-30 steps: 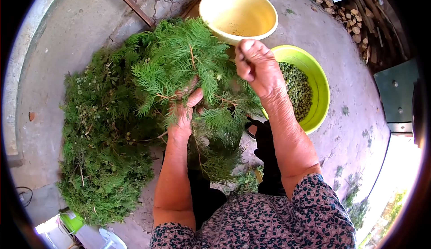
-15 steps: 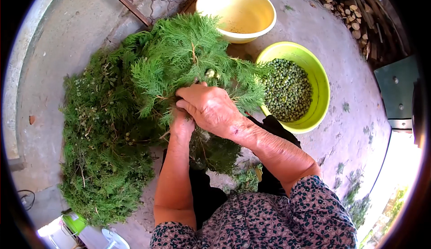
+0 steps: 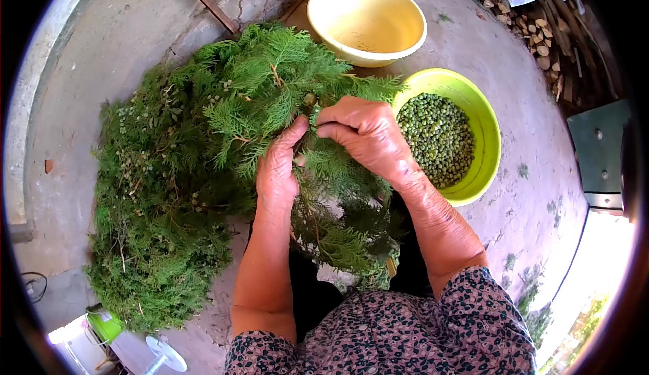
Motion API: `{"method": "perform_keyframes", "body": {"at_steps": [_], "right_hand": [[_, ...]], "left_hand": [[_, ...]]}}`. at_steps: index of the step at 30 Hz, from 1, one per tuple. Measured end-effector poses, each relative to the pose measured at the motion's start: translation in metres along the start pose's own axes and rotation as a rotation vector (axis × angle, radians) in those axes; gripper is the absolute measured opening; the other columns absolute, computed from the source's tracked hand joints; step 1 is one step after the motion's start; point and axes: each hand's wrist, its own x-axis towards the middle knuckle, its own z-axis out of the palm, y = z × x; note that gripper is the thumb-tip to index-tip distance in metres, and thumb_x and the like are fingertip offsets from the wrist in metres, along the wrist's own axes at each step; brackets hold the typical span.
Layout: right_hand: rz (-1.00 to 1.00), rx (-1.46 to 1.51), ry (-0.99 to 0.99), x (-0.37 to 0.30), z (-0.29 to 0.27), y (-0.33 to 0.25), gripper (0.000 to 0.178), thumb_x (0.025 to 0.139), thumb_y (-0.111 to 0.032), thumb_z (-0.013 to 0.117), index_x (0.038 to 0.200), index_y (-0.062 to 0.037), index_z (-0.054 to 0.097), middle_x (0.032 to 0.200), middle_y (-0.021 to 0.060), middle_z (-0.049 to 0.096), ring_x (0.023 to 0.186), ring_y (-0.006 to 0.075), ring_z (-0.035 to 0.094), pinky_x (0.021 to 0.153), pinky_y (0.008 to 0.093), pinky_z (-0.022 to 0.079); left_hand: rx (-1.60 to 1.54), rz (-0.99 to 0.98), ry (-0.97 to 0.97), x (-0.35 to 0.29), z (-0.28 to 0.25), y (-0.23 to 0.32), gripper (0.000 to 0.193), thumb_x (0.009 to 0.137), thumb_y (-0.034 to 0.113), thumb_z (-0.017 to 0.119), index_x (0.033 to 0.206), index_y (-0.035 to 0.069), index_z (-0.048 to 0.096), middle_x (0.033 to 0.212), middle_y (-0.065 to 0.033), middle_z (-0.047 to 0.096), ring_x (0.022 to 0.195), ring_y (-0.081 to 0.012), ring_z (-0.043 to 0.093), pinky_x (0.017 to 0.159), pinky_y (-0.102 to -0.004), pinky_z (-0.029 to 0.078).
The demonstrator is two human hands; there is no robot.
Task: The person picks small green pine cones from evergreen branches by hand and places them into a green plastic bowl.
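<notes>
In the middle of my view, the branch [image 3: 274, 101] is held up in the air, and the right hand [image 3: 375, 138] has just shifted: half a second ago it lay across the left hand [image 3: 277, 172], whereas now it stands apart, just to the right, close to a round cone [image 3: 309, 100] among the leaves. I take this to mean the picking spot is now uncovered, with that cone not yet off. The left fingers look clamped around the branch, thumb upward, though greenery hides part of them. The right thumb and forefinger tips are near each other; I cannot tell whether they meet or nip anything.

Just past the right hand I have the lime basin [image 3: 488, 132], with many loose green cones [image 3: 436, 138] in it; the right forearm covers part of its near edge from my camera. Beyond that stands a cream basin [image 3: 368, 17]. A big heap of cut greenery [image 3: 155, 253] crowds the left forearm. Farther off I make out a woodpile [image 3: 543, 44] and a green metal box [image 3: 598, 142]. Drooping sprays between the forearms mostly block my view downward.
</notes>
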Motion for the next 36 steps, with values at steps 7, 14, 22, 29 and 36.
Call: {"method": "perform_keyframes", "body": {"at_steps": [7,14,22,29,36], "right_hand": [[0.025,-0.169,0.227,0.009,0.004,0.008,0.033,0.062,-0.002,0.068,0.094,-0.0051,0.06,0.082,0.0121,0.053,0.077,0.0272,0.054,0.068,0.0327,0.044],[0.117,-0.145,0.23,0.012,0.004,0.009,0.035,0.059,0.0,0.068,0.093,-0.0057,0.06,0.082,0.0111,0.05,0.078,0.0251,0.051,0.07,0.0325,0.043],[0.065,-0.191,0.208,0.011,0.001,0.021,0.031,0.062,0.002,0.065,0.092,-0.0054,0.061,0.08,0.0095,0.051,0.078,0.0245,0.053,0.071,0.0313,0.043],[0.022,-0.228,0.213,0.012,0.0,0.02,0.032,0.063,0.003,0.064,0.094,-0.0066,0.06,0.079,0.0118,0.052,0.078,0.0285,0.054,0.07,0.0336,0.044],[0.157,-0.066,0.174,0.011,0.002,0.024,0.025,0.072,0.0,0.062,0.096,-0.0042,0.059,0.08,0.0053,0.059,0.067,0.0148,0.053,0.065,0.0262,0.044]], "left_hand": [[0.035,-0.076,-0.033,0.0,-0.002,-0.002,0.031,0.07,0.03,0.071,0.091,0.009,0.061,0.077,0.0047,0.056,0.061,-0.0029,0.043,0.047,-0.0185,0.026],[0.088,-0.061,-0.031,-0.002,-0.002,-0.004,0.03,0.068,0.032,0.072,0.087,0.01,0.062,0.076,0.0061,0.055,0.061,-0.003,0.042,0.048,-0.0185,0.026],[0.044,-0.099,-0.011,-0.003,-0.002,0.002,0.03,0.071,0.022,0.069,0.095,0.006,0.06,0.084,0.0005,0.057,0.069,-0.0092,0.049,0.058,-0.0238,0.036],[0.009,-0.067,-0.083,-0.009,0.001,0.011,0.03,0.076,0.016,0.064,0.102,0.003,0.059,0.096,-0.0028,0.059,0.082,-0.0138,0.054,0.072,-0.0282,0.045],[-0.083,-0.122,-0.084,-0.013,0.005,0.016,0.035,0.07,0.017,0.07,0.098,0.001,0.059,0.088,-0.0063,0.061,0.073,-0.0161,0.058,0.064,-0.0283,0.049]]}}
